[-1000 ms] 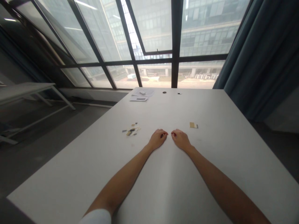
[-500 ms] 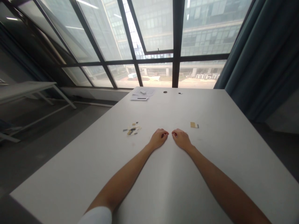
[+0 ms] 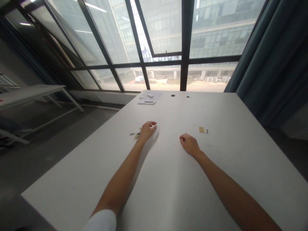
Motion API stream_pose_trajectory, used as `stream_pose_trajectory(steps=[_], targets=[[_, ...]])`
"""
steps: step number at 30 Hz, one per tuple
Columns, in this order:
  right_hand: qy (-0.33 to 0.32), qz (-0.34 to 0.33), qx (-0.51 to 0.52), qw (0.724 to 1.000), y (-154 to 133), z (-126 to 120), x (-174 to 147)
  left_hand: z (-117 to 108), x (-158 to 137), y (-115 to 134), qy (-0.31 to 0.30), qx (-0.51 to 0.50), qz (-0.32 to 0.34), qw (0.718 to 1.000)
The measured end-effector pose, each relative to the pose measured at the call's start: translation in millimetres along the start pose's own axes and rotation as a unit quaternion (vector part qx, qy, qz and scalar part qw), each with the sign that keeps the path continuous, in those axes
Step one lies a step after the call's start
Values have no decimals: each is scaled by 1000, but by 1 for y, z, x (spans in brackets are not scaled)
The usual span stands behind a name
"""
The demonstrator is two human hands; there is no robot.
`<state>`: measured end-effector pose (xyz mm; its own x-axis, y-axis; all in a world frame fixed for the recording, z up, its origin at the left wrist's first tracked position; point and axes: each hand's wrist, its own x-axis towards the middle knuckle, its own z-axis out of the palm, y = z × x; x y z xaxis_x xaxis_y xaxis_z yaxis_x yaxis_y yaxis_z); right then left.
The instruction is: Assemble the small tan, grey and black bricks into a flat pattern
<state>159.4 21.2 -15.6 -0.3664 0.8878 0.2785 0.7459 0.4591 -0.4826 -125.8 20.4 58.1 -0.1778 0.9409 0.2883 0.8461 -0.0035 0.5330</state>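
Observation:
My left hand (image 3: 147, 129) is raised a little over the white table, beside and partly in front of a pile of small tan, grey and dark pieces (image 3: 136, 136). Its thumb and forefinger are apart, and nothing shows between them. My right hand (image 3: 190, 144) rests on the tabletop nearer the middle, fingers curled into a pinch. Whatever may be in that pinch is too small to make out. Beyond it to the right lies a small flat block of joined tan, white and grey pieces (image 3: 203, 129).
Papers (image 3: 147, 101) with a small white object on them lie at the table's far left. Two small dark round things (image 3: 173, 95) are near the far edge. Windows stand behind, a blue curtain (image 3: 261, 57) hangs at right, and another table (image 3: 36, 91) is at left.
My left hand has moved left and away from my right hand, up to the pile, and its fingers have parted. My right hand has stayed nearly in place. The view has shifted slightly.

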Motion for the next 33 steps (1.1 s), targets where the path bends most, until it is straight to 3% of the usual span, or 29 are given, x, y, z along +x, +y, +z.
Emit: stream_pose_trajectory(steps=[2,5,12,20,33], targets=[[-1,2,0,1000,-1,-1,0,-22,5,-16,12,76,-63,995],[-3,6,-1,1000,-2,-2,0,-46,6,-43,32,210,-168,963],[-2,9,6,1000,-1,-2,0,-63,6,-97,-36,242,-317,917],[-4,18,15,1000,-1,-3,-1,-60,4,-126,-49,221,-354,907],[3,8,19,1000,1,-2,-1,-54,-1,-122,-47,202,-356,911]])
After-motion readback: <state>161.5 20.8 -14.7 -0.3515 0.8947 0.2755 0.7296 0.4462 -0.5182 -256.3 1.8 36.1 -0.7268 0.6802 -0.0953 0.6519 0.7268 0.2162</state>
